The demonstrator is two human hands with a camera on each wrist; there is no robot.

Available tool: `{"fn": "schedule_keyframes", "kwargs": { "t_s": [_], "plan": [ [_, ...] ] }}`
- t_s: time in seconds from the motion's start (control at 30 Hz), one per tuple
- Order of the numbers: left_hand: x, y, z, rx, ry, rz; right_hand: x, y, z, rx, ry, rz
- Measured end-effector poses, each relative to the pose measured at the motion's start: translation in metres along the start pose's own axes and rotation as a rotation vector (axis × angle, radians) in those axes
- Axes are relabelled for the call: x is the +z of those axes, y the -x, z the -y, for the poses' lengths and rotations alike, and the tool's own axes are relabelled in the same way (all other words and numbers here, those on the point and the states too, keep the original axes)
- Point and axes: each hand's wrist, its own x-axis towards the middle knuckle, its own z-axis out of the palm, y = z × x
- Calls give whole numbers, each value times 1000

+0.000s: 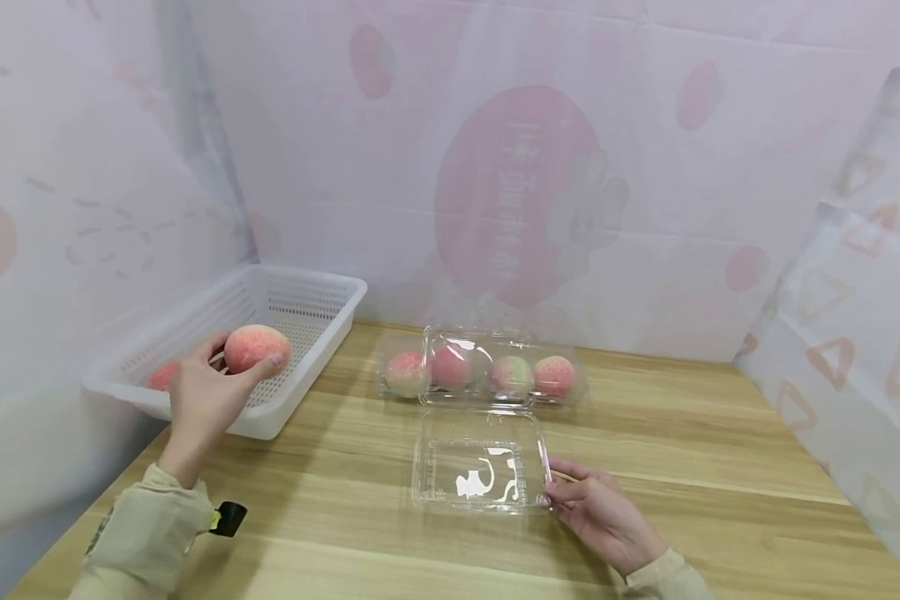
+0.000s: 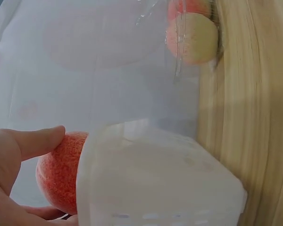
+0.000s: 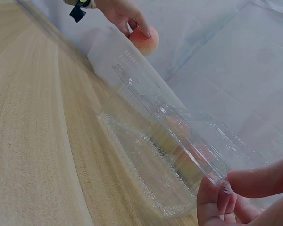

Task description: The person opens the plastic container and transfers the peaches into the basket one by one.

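In the head view my left hand (image 1: 208, 392) grips a pink peach (image 1: 257, 348) above the white basket (image 1: 311, 367). Its thumb and fingers lie on either side of the fruit, as the left wrist view also shows with the peach (image 2: 61, 172) partly behind the basket wall. My right hand (image 1: 603, 512) pinches the right edge of a clear plastic clamshell box (image 1: 480, 467), whose lid stands raised at the back. Thumb and fingertips hold that rim (image 3: 221, 183) in the right wrist view. Another peach (image 1: 162, 377) lies in the basket, partly hidden by the left hand.
Behind the open box, clear packs hold several peaches (image 1: 555, 377) in a row near the back of the wooden table (image 1: 682, 433). A printed cloth (image 1: 667, 192) hangs behind and at both sides. The basket stands at the table's left edge.
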Motion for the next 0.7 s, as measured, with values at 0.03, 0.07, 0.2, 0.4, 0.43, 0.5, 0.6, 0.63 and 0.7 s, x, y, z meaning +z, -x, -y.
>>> {"fn": "schedule_keyframes", "kwargs": {
  "t_s": [0.03, 0.07, 0.2, 0.4, 0.43, 0.5, 0.6, 0.63, 0.7],
  "plan": [
    [0, 0, 2, -1, -7, -1, 0, 0, 0, 1, 0, 3],
    [0, 1, 3, -5, -4, 0, 0, 0, 0, 3, 1, 5],
    [0, 2, 6, 1, -22, 11, 0, -1, 0, 10, 14, 18],
    [3, 2, 7, 81, -99, 40, -2, 0, 0, 9, 32, 34],
    [3, 2, 7, 91, -110, 42, -3, 0, 0, 8, 34, 35],
    [3, 2, 7, 96, -129, 45, -3, 0, 0, 10, 36, 36],
    [2, 3, 6, 104, -155, 48, -3, 0, 1, 9, 35, 30],
    [2, 3, 6, 111, -166, 46, -3, 0, 1, 8, 32, 26],
    [2, 3, 6, 123, -183, 43, -3, 1, 1, 3, 29, 20]
  ]
}}
